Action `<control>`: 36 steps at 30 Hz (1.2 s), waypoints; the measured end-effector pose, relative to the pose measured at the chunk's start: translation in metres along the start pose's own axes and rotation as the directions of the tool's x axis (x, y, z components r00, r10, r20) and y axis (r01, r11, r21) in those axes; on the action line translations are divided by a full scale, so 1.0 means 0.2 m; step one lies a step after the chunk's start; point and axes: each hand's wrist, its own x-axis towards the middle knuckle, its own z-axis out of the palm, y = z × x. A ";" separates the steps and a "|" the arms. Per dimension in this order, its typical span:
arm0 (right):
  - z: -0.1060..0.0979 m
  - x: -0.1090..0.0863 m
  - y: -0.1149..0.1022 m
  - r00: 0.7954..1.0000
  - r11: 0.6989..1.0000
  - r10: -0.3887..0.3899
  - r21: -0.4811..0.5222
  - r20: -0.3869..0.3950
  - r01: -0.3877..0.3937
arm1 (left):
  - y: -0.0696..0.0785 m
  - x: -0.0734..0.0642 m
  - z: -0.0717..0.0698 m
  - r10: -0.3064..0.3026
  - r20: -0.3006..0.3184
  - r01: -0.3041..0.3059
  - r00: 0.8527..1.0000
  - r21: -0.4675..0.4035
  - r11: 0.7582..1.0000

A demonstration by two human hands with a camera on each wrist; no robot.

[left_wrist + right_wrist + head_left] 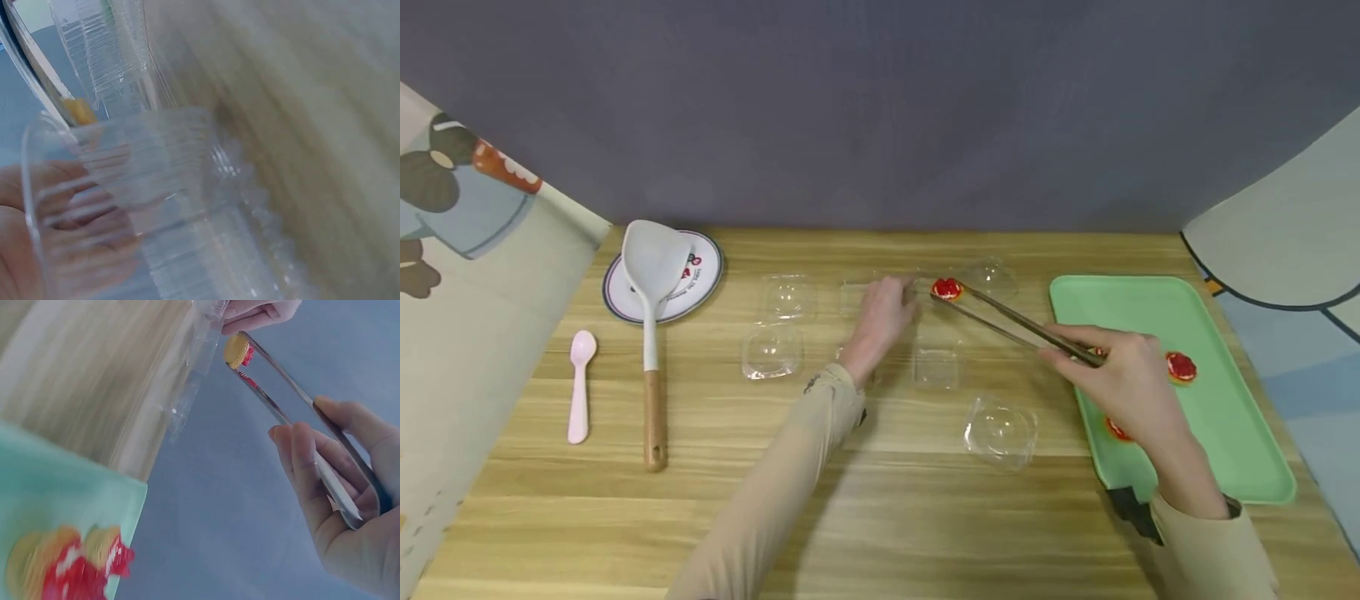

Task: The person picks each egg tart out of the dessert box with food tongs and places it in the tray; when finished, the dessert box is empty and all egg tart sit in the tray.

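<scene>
In my right hand (pixel 1123 379) a pair of long metal tongs (pixel 275 409) is gripped, with the bent end against the palm. Between the tong tips sits a small yellow tart (pixel 947 289) with a red topping, close over the clear plastic containers at the back. My left hand (pixel 883 312) reaches among these containers, its fingertips right by the tart and tongs. In the left wrist view its fingers (pixel 94 231) show through a ribbed clear container (pixel 156 187); I cannot tell whether they pinch it. More red-topped tarts (pixel 1182 367) lie on the green tray (pixel 1232 433), partly behind my right hand.
Several clear containers (pixel 772 350) spread across the middle, one nearer the front (pixel 1000 432). At the left, a white turner (pixel 651 267) with a wooden handle leans on a plate (pixel 707 275), beside a pink spoon (pixel 578 387). A grey panel (pixel 880 117) borders the back.
</scene>
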 end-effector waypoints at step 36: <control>-0.36 -0.78 0.28 0.576 0.583 0.806 0.016 -0.132 -0.812 | 0.04 0.01 0.01 0.001 0.047 -0.003 0.999 0.042 0.999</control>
